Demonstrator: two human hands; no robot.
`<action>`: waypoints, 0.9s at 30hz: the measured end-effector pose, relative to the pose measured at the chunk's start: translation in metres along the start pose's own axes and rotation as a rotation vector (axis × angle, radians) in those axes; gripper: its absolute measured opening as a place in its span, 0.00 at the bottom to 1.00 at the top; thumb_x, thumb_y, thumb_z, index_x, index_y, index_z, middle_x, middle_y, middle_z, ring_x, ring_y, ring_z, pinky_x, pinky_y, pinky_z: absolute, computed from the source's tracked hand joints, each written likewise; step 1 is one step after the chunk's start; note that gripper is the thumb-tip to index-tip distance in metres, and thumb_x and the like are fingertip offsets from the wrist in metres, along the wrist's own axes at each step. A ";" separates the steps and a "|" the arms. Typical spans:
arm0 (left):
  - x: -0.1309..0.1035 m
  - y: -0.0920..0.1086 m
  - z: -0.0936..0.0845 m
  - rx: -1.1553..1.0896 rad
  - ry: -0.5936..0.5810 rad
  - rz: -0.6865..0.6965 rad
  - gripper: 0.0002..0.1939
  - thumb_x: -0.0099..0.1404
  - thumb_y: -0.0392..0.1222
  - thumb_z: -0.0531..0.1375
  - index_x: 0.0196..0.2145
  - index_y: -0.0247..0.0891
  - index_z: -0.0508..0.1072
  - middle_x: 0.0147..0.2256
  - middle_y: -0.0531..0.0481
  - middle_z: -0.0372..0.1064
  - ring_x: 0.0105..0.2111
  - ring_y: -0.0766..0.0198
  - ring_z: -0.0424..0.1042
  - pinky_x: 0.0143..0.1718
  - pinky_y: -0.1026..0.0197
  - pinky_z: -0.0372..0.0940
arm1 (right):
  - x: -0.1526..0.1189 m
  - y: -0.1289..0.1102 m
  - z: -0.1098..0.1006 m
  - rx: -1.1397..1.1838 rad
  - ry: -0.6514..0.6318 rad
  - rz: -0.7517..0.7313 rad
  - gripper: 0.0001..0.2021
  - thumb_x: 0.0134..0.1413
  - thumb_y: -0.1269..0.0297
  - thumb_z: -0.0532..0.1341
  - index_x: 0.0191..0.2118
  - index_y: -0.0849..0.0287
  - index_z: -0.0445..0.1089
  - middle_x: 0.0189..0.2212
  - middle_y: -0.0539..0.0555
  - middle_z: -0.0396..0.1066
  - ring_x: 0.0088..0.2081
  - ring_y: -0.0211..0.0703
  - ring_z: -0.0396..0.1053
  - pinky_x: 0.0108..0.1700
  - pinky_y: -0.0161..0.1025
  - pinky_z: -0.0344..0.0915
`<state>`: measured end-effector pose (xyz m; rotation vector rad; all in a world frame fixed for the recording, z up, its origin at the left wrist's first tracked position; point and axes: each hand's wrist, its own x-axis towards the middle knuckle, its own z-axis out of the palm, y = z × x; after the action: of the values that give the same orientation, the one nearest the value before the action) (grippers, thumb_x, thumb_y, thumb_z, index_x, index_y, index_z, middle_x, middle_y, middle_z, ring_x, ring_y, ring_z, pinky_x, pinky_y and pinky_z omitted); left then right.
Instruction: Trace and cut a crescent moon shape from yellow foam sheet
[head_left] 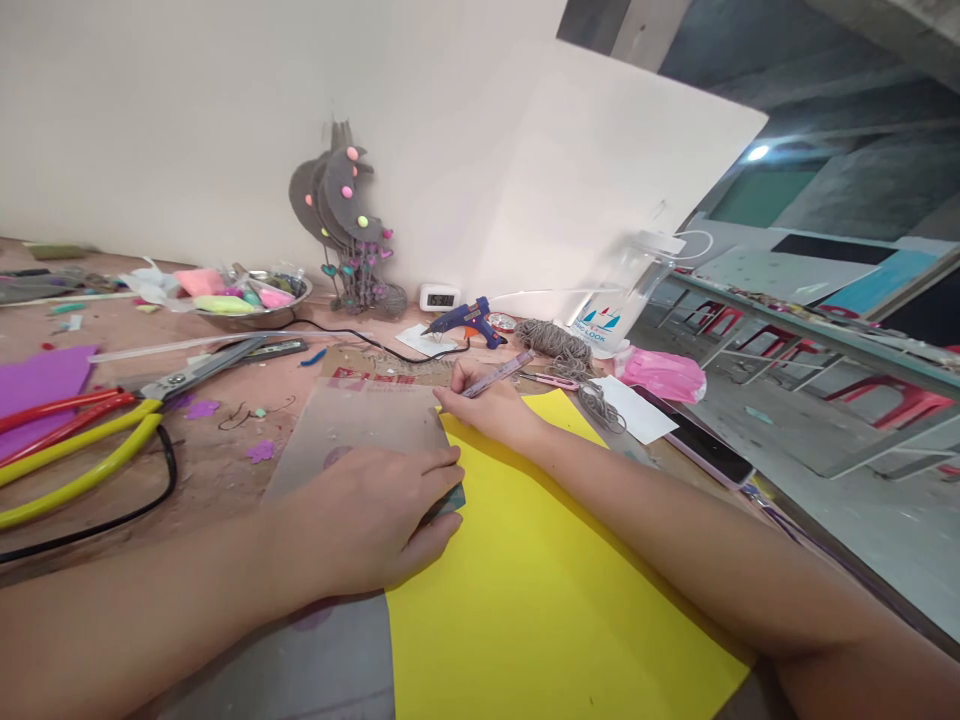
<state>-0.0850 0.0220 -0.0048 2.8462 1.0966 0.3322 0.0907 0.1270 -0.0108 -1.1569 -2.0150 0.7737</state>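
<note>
A bright yellow sheet [555,600] lies in front of me, slanting away from me on the table. My right hand [487,405] is closed around a slim patterned pen [506,370], its fist resting at the far left corner of the sheet; the pen's tip is hidden by the fingers. My left hand [375,515] lies over the sheet's left edge, fingers and thumb pressing a flat dark grey piece [454,497] down on the yellow. Most of that piece is covered by the hand. Beneath both is a translucent mat [337,670].
At left are large red- and yellow-handled scissors [150,400] and a purple sheet [45,390]. Behind stand a metal bowl [247,312], blue glue gun [469,320], grey yarn [555,345], small clock [440,297] and clear bottle [626,290]. A phone [705,445] lies at the right edge.
</note>
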 end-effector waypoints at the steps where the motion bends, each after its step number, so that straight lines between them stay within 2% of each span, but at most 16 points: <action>1: 0.000 0.000 0.000 0.000 -0.001 0.001 0.18 0.70 0.46 0.49 0.51 0.40 0.72 0.54 0.45 0.71 0.43 0.50 0.76 0.41 0.47 0.73 | 0.000 0.000 0.000 -0.005 0.002 -0.005 0.12 0.48 0.59 0.59 0.24 0.56 0.54 0.19 0.43 0.55 0.23 0.34 0.53 0.27 0.34 0.50; 11: -0.001 0.000 0.001 -0.006 0.009 0.009 0.18 0.70 0.45 0.50 0.52 0.39 0.72 0.54 0.44 0.71 0.43 0.52 0.76 0.41 0.51 0.73 | 0.001 0.000 0.000 -0.088 0.085 -0.047 0.10 0.46 0.66 0.57 0.22 0.56 0.52 0.20 0.44 0.53 0.25 0.35 0.53 0.29 0.35 0.50; 17: 0.000 0.000 0.000 0.004 0.004 0.007 0.18 0.70 0.45 0.50 0.52 0.39 0.72 0.54 0.45 0.71 0.42 0.51 0.76 0.40 0.50 0.73 | 0.001 0.001 -0.002 -0.084 0.094 -0.030 0.11 0.47 0.62 0.58 0.22 0.56 0.53 0.20 0.44 0.55 0.25 0.35 0.54 0.29 0.35 0.50; 23: 0.000 0.000 0.001 0.001 0.020 0.011 0.18 0.70 0.45 0.50 0.51 0.40 0.72 0.53 0.44 0.72 0.41 0.53 0.77 0.39 0.53 0.73 | 0.000 0.001 0.000 -0.035 0.025 -0.009 0.13 0.48 0.58 0.60 0.24 0.56 0.55 0.19 0.43 0.56 0.23 0.35 0.54 0.27 0.35 0.50; 27: 0.000 -0.001 0.001 0.002 0.009 0.014 0.18 0.70 0.45 0.50 0.51 0.40 0.72 0.54 0.45 0.71 0.41 0.53 0.77 0.39 0.53 0.73 | 0.000 -0.001 -0.001 -0.067 0.033 -0.036 0.12 0.48 0.61 0.59 0.23 0.56 0.53 0.20 0.43 0.54 0.24 0.35 0.53 0.28 0.35 0.51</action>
<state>-0.0854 0.0225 -0.0054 2.8578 1.0795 0.3462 0.0911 0.1268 -0.0099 -1.1600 -2.0429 0.6698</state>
